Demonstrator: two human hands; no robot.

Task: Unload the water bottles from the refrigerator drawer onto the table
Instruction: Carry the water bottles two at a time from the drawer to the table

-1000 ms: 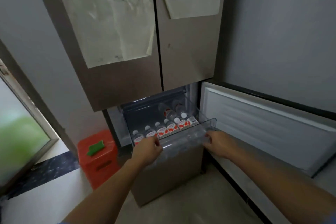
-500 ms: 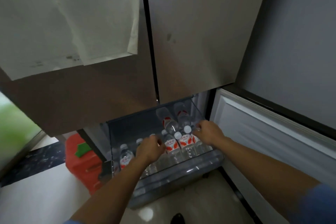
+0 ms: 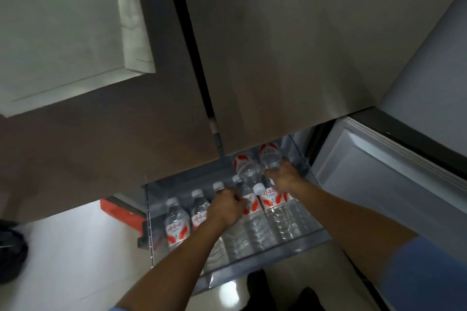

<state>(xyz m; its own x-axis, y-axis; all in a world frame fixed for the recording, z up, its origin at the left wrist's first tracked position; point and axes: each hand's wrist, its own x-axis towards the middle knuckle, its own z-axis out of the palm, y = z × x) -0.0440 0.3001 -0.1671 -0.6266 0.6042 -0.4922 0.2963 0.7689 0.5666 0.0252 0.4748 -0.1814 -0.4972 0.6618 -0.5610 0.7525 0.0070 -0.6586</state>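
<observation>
Rear bottles [image 3: 246, 166] half hidden under the refrigerator door [image 3: 290, 70], what my left hand [image 3: 225, 208] and right hand [image 3: 284, 179] grip I cannot tell, red box [image 3: 116, 211] mostly behind the drawer [image 3: 255, 269], dark blur [image 3: 11, 255] cut by left edge

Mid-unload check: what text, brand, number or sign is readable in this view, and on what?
"娃哈哈": red characters on the label of the leftmost water bottle in the refrigerator drawer.
"娃哈哈": the same brand on the label of the water bottle just below the right hand.
Small print under the brand: too small to read.
Paper sheet on the refrigerator door: blurred, nothing readable.
</observation>
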